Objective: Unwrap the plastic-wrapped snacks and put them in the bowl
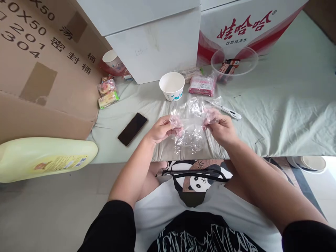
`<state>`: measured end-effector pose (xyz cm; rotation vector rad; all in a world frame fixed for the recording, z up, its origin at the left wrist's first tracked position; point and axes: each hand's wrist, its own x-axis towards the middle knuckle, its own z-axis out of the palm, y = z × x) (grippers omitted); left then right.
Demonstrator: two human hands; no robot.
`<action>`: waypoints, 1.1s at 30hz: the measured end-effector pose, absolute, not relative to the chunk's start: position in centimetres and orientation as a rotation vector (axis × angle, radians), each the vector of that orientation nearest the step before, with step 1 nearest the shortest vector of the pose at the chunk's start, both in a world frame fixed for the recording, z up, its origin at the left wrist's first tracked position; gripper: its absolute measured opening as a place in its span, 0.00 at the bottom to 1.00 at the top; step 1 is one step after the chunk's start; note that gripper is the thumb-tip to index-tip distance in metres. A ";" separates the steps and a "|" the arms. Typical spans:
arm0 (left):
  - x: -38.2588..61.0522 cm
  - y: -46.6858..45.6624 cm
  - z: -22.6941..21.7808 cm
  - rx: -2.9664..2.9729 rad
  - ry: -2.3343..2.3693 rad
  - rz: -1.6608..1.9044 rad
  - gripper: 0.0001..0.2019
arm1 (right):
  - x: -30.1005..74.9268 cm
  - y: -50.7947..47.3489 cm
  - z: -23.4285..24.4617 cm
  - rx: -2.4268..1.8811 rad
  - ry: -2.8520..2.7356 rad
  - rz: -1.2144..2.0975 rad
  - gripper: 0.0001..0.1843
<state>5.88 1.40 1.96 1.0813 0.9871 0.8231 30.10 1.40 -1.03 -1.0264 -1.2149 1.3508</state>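
Between my two hands a crinkled clear plastic bag (193, 127) is stretched out above the table's front edge. My left hand (162, 128) pinches its left side, and my right hand (222, 127) pinches the right side; the fingertips show pinkish through the film. A white paper bowl (172, 86) with blue-green print stands upright just behind the bag. Close to my right hand lies a white utility knife (228, 111), its far end partly behind the plastic. A pink wrapped packet (202, 85) rests beyond the bag.
A dark phone (133, 129) lies left of my hands. Wrapped snacks (108, 92) sit beside a large cardboard box (49, 66). White cartons (157, 45) stand at the back, near a clear plastic bowl (246, 64) with packets. A yellow jug (47, 157) is at the left.
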 end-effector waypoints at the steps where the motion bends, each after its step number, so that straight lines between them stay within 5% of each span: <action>1: 5.7 1.4 1.9 1.097 0.982 0.852 0.09 | 30.1 1.5 -1.0 -1.014 -1.167 1.351 0.08; 4: 5.4 1.7 1.8 1.233 1.013 0.949 0.16 | 30.1 1.9 -0.7 -1.006 -1.047 1.398 0.09; 10: 5.6 2.2 1.2 1.401 1.201 1.184 0.11 | 29.9 2.0 -1.1 -1.162 -1.034 1.636 0.35; 15: 6.1 1.8 1.1 0.940 1.068 1.010 0.27 | 29.1 1.6 -1.2 -1.059 -1.158 1.608 0.17; 19: 6.1 1.5 1.4 0.969 1.118 0.751 0.16 | 29.0 1.4 -0.9 -1.035 -1.184 1.733 0.18; 27: 4.5 1.8 2.6 0.973 1.005 0.967 0.13 | 29.5 1.3 0.3 -0.866 -1.003 1.798 0.11; 33: 4.4 2.3 1.9 1.320 1.182 0.924 0.13 | 29.4 1.6 -0.1 -1.105 -1.219 1.639 0.18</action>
